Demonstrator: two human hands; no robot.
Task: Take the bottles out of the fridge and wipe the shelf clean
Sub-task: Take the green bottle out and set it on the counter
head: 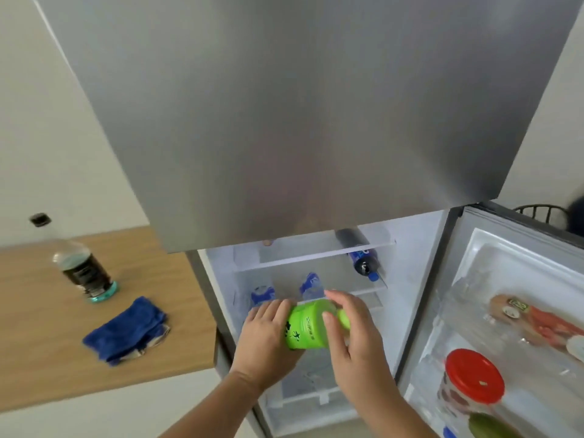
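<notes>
Green bottle [311, 325] — gripped by both hands.

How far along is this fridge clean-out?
Early. One dark plastic bottle already stands on the wooden table. Both hands, left and right, hold a green bottle. Two blue-labelled clear bottles and a dark one remain inside; the blue cloth lies unused.

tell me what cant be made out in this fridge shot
Head view only:
- Green bottle: its base and part of the label are covered by the left hand and right hand.
- Dark bottle on the upper shelf: its far end is hidden behind the freezer door.
- Blue-labelled bottles behind the hands: blurred, labels unreadable.
- Red-lidded jar: contents unclear.
</notes>
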